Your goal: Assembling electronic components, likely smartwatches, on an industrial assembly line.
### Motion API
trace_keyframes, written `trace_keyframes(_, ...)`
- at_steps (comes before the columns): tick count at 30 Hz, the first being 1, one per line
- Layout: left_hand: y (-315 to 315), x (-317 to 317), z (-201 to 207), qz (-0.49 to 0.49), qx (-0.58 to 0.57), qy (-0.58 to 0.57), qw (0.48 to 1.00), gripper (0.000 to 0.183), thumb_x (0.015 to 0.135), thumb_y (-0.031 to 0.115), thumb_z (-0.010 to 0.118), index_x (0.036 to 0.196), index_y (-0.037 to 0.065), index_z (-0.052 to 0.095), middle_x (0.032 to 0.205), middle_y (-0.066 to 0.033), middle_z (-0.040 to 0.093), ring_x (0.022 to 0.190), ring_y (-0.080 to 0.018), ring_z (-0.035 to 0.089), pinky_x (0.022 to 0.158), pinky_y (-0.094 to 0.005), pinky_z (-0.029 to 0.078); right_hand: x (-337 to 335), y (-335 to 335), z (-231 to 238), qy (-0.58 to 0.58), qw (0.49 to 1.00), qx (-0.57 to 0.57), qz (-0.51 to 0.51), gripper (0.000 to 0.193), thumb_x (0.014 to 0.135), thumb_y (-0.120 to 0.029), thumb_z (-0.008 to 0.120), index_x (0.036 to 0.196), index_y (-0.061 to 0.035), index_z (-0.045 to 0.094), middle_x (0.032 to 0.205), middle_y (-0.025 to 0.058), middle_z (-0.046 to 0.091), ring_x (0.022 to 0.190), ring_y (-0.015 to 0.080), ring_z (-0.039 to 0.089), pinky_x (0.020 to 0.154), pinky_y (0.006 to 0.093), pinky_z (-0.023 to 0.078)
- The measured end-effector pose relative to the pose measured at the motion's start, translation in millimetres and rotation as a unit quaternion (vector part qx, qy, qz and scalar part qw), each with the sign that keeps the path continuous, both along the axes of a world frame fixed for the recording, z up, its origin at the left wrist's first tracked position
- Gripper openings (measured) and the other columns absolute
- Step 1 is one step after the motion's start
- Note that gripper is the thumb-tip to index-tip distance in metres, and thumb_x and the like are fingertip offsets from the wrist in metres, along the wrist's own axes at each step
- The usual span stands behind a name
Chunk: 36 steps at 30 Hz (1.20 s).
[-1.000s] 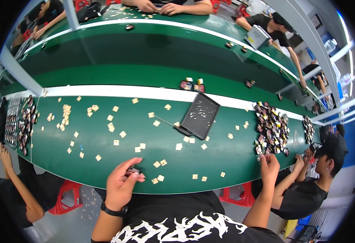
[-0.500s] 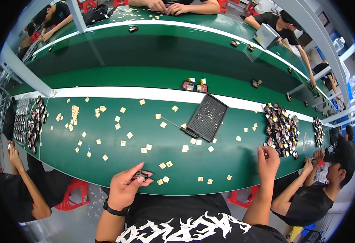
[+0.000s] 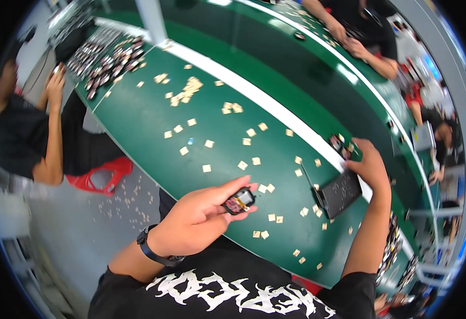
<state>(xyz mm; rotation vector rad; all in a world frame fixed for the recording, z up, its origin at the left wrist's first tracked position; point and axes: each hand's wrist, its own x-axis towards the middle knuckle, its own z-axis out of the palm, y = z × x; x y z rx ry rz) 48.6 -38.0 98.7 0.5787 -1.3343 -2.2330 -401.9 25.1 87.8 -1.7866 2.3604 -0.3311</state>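
Note:
My left hand (image 3: 196, 215) grips a small black electronic device (image 3: 239, 200) with a grey window and a pink-and-yellow printed face, turned upward. Over the green table's far white edge, my right hand (image 3: 372, 162) reaches to a small cluster of similar devices (image 3: 338, 142). Its thumb and forefinger are apart beside the cluster; whether they touch a device I cannot tell. Below that hand lies a black perforated tray (image 3: 342, 194). A thin metal rod (image 3: 307, 175) with a dark handle rests against the tray's left side.
Small cream squares (image 3: 188, 90) are scattered over the green table (image 3: 153, 127). Many dark devices (image 3: 117, 61) lie at the far left, and another pile (image 3: 390, 247) sits at the right. A conveyor belt runs beyond the white ledge (image 3: 233, 87). Co-workers sit left, right and across.
The view has swung to the left. My right hand has moved from beside the right pile to the device cluster beyond the tray. My left hand still holds its device, now raised and face up.

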Motion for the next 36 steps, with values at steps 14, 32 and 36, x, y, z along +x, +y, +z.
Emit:
trace_keyframes(14,-54,8,-4,0.011,-0.073,-0.037,0.997,0.076,0.087,-0.022,0.034,0.159,0.001,0.032,0.157,-0.0187,0.044,0.137,-0.0302,0.055,0.112,-0.0404,0.048,-20,-49,-13,-0.072,0.991,0.115,0.005,0.044,0.065,-0.019,0.082,0.099,0.0059,0.069,0.085,0.0158,0.066,0.076,0.0256,0.064,0.071,0.0366,0.051)
trace_keyframes(32,-222,80,-70,0.492,-0.34,-0.307,0.741,0.032,0.095,0.0,0.066,0.127,-0.003,0.065,0.106,-0.0065,0.063,0.086,-0.0113,0.066,0.077,-0.0248,0.052,17,-77,-23,-0.113,0.993,-0.024,-0.007,0.046,0.065,-0.013,0.085,0.105,0.0022,0.065,0.09,0.0135,0.066,0.075,0.0265,0.065,0.071,0.0361,0.052)
trace_keyframes(36,-277,135,-85,0.518,-0.348,-0.415,0.662,0.023,0.09,0.007,0.073,0.112,-0.001,0.073,0.083,-0.0051,0.069,0.075,-0.0137,0.064,0.071,-0.0296,0.051,24,-87,-21,-0.112,0.994,-0.001,0.004,0.05,0.065,-0.017,0.087,0.105,0.0033,0.066,0.093,0.0164,0.068,0.085,0.0338,0.067,0.082,0.0405,0.054)
